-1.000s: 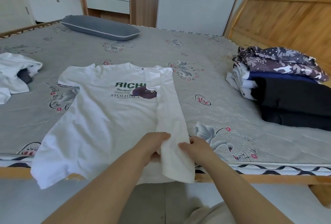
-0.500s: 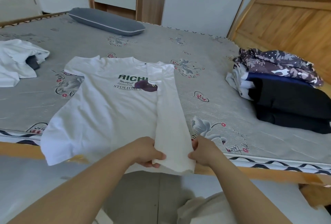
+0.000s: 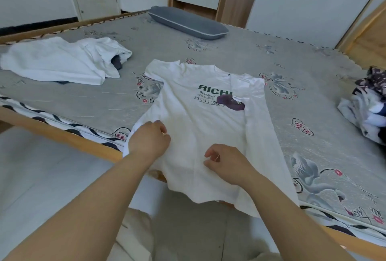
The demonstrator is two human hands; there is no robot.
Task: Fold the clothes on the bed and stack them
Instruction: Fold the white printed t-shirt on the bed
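White T-shirt [image 3: 194, 127] lying face up near the front edge of the bed [image 3: 240, 52], its right side folded inward over the chest so that the fold covers the end of the green lettering and part of a dark purple print; the hem hangs past the wooden bed rail [image 3: 62, 135]. Left hand [image 3: 149, 140], fingers curled, grips the shirt's left edge, bunching the cloth; the fingertips are hidden behind the knuckles. Right hand [image 3: 224, 164] rests on the lower middle of the shirt with fingers loosely curled, and whether it pinches the fabric cannot be told. Crumpled white garment [image 3: 60, 62] at far left, well apart, with a dark item partly buried in it. Stack of folded clothes [image 3: 367, 110] at right, cut off by the frame edge. Grey pillow [image 3: 188, 23] at the far side.
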